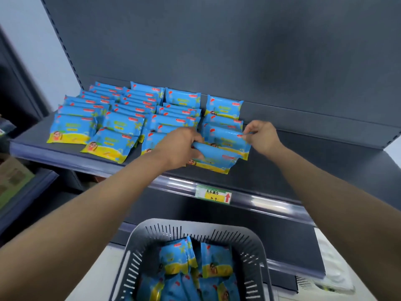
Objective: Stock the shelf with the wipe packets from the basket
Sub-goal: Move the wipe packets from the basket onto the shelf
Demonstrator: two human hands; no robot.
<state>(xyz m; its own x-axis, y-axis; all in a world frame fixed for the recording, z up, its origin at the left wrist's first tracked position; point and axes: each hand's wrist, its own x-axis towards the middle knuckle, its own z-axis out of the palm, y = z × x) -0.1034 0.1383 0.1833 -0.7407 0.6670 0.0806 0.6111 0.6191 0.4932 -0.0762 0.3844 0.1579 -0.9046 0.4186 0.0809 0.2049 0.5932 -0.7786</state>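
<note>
Rows of wipe packets (pixel 121 120) are already stocked on the shelf (pixel 308 166) left of the hands. A front packet (pixel 217 159) is gripped by the left hand (pixel 181 148), the rear packet (pixel 225 136) pinched at its edge by the right hand (pixel 263 135) — several are left in the basket (pixel 195 224) below both wrists.

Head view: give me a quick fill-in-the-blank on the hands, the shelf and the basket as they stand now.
1. The left hand grips a wipe packet at the front of the ____ row on the shelf.
2. The right hand pinches the packet behind it by its ____ edge.
3. More packets lie in the grey ____ below.
4. The price tag on the shelf rail bears a red ____.
Missing words: rightmost; right; basket; arrow.
</note>
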